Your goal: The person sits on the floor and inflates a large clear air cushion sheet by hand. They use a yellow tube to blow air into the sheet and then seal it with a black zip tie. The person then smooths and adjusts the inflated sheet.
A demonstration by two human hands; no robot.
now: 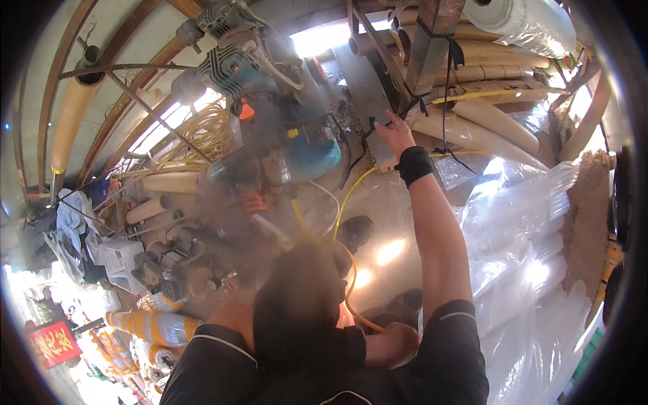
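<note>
My right hand [395, 131] reaches forward with fingers apart, beside a black cable [364, 142] and below a grey upright metal board [364, 91]; whether the fingertips touch either is unclear. A black wristband [413, 164] circles that wrist. Left of the hand is an air compressor with a finned pump [229, 67] and teal tank [317, 155]. A yellow hose [347, 199] loops down from near my hand. My left upper arm shows at the lower edge; my left hand is hidden behind a dark, blurred shape.
Cardboard tubes [499, 128] are stacked at upper right, below a plastic-film roll [520, 23]. Clear plastic sheeting [520, 283] covers the right side. Coiled hose [192, 135], a rebar rod [148, 108], small machines [162, 270] and wrapped rolls [148, 327] crowd the left.
</note>
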